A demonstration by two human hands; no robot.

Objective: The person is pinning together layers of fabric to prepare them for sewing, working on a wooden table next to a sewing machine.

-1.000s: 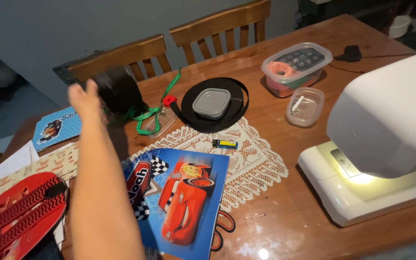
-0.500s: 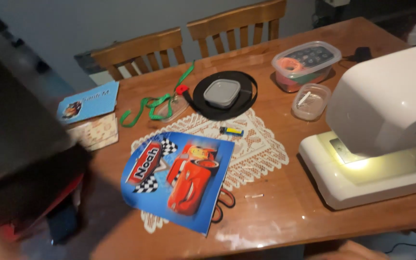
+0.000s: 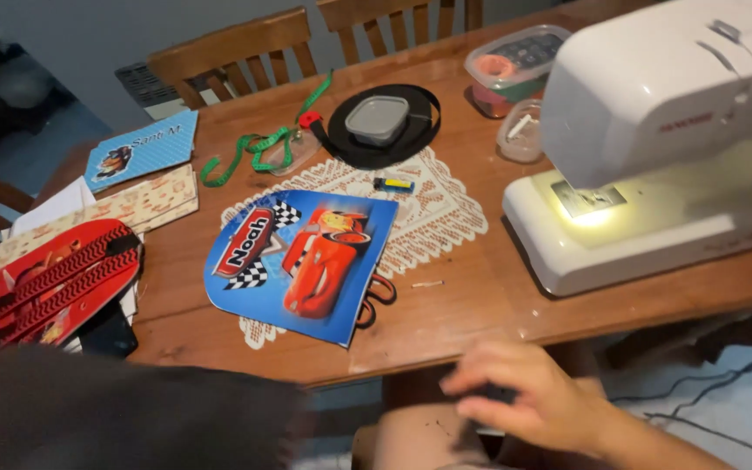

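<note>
My right hand (image 3: 520, 392) hovers below the table's near edge, over my lap, fingers curled around something dark and blurred that I cannot make out. A dark blurred mass (image 3: 115, 413), seemingly cloth, fills the bottom left and hides my left hand. On the wooden table (image 3: 480, 300) lies a blue printed fabric piece with a red cartoon car (image 3: 306, 261), resting on a white lace doily (image 3: 433, 209). Scissor handles (image 3: 382, 294) stick out from under its right edge. A white sewing machine (image 3: 672, 130) stands at the right with its lamp lit.
A grey lidded tub (image 3: 376, 117) sits in a black ring. Nearby lie a green measuring tape (image 3: 254, 152), a small lighter (image 3: 392, 184), two plastic containers (image 3: 515, 65), a blue card (image 3: 141, 148) and a red striped piece (image 3: 54, 278). Wooden chairs (image 3: 228, 52) stand behind.
My left arm, stretched across the table a second ago, has drawn back. A dark mass came toward me and now sits bottom left. My right hand has come into view.
</note>
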